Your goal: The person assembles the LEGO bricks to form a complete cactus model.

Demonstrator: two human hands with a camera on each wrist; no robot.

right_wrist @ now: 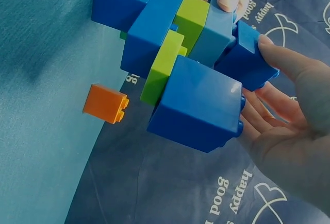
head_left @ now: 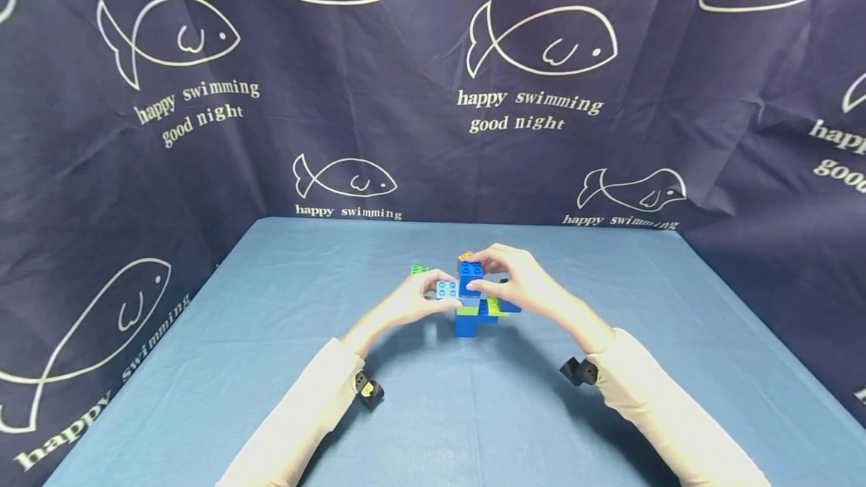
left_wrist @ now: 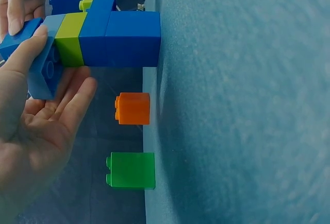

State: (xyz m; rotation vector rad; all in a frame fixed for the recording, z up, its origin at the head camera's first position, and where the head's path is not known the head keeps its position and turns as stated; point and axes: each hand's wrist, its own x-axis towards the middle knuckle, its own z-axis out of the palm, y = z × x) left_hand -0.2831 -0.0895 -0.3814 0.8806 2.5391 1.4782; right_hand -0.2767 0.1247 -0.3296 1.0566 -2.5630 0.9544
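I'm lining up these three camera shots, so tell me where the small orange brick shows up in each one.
Head: the orange brick peeks out just behind the block tower, top centre of the table.
Left wrist: mid-frame, between the tower above and a green brick below.
Right wrist: left of centre, on the blue cloth.
Shared landmark: the tower's lime-green layer.

Both arms reach forward in pale long sleeves, forearms converging from about 7 and 5 o'clock toward the centre, with a small dark device strapped under each wrist. The left hand [head_left: 416, 299] has its palm turned inward, fingers nearly straight and thumb up. The right hand [head_left: 517, 284] mirrors it, fingers curved inward, thumb forward, the fingertips of both almost meeting.
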